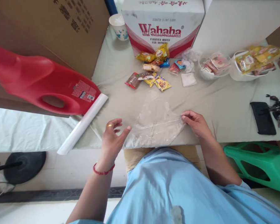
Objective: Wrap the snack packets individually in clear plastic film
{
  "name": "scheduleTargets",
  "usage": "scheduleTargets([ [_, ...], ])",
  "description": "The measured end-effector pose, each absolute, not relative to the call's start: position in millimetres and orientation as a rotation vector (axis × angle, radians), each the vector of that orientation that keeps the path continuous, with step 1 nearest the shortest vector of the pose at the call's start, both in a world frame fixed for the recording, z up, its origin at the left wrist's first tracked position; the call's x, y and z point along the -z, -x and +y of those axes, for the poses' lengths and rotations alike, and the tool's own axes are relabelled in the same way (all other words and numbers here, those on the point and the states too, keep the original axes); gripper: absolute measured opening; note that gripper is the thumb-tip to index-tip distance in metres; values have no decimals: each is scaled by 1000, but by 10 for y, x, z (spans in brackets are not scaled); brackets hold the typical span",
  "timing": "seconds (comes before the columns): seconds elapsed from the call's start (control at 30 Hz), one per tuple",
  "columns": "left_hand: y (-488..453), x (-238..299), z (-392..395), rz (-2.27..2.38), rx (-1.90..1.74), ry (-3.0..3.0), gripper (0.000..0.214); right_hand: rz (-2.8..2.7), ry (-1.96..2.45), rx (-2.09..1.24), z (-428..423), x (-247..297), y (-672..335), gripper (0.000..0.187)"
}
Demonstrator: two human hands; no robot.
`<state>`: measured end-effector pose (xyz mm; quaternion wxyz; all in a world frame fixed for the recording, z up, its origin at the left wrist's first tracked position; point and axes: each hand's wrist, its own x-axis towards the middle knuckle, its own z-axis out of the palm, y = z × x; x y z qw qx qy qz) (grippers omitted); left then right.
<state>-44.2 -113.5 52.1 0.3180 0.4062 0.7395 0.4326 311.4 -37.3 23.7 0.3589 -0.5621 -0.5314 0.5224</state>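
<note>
A clear plastic bag (pixel 156 124) lies crumpled and partly spread near the table's front edge, in front of my body. My right hand (pixel 197 123) pinches its right side between thumb and fingers. Just off the bag's left side is my left hand (pixel 113 135), with its thumb and curved fingers apart and nothing visible between them. A ring and a red wrist cord show on that side. Beyond the bag lie several small packaged snacks (pixel 162 84) in yellow, brown and blue wrappers, beside a folded white tissue (pixel 188 79).
A red jug (pixel 37 77) and a white plastic roll (pixel 84 123) are at left, beside a cardboard box (pixel 60 34). Behind stand a paper cup (pixel 120 31) and a Wahaha carton (pixel 163 18). Two tubs of snacks (pixel 207 73) (pixel 245 74), a phone (pixel 262 118) and a green stool (pixel 259 161) are right.
</note>
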Motion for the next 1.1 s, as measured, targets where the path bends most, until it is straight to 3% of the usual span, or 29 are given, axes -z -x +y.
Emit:
scheduleTargets([
  [0.13, 90, -450, -617, 1791, -1159, -1165, 72, -1472, 1413, -1334, -382, -265, -3122, 30],
  [0.17, 5, -414, -488, 1779, -1122, -1162, 68, -1474, 1404, -1348, -383, -275, -3124, 30],
  [0.3, -216, -278, -160, 1675, -984, -1229, 20, -1298, 1433, -1427, -377, -300, -3185, 37],
  [0.57, -176, -51, -125, 1829, -1191, -1133, 22, -1098, 1592, -1361, -240, -138, -3410, 40],
  [0.63, -137, -38, -145, 1943, -1268, -1191, 21, -1198, 1649, -1180, -213, -139, -3423, 37],
  [0.77, -101, -191, -244, 2217, -1461, -1527, 25, -1491, 1650, -453, -279, -393, -3369, 28],
  [0.87, -144, -336, -320, 2082, -1186, -2012, 17, -1836, 1457, -410, -420, -636, -3280, 26],
  [1.0, -190, -301, -359, 1861, -575, -2238, 37, -2464, 1303, -651, -646, -611, -3349, 29],
  [1.1, -140, -168, -387, 1931, -271, -2195, 56, -2522, 1499, -626, -845, -406, -3710, 33],
])
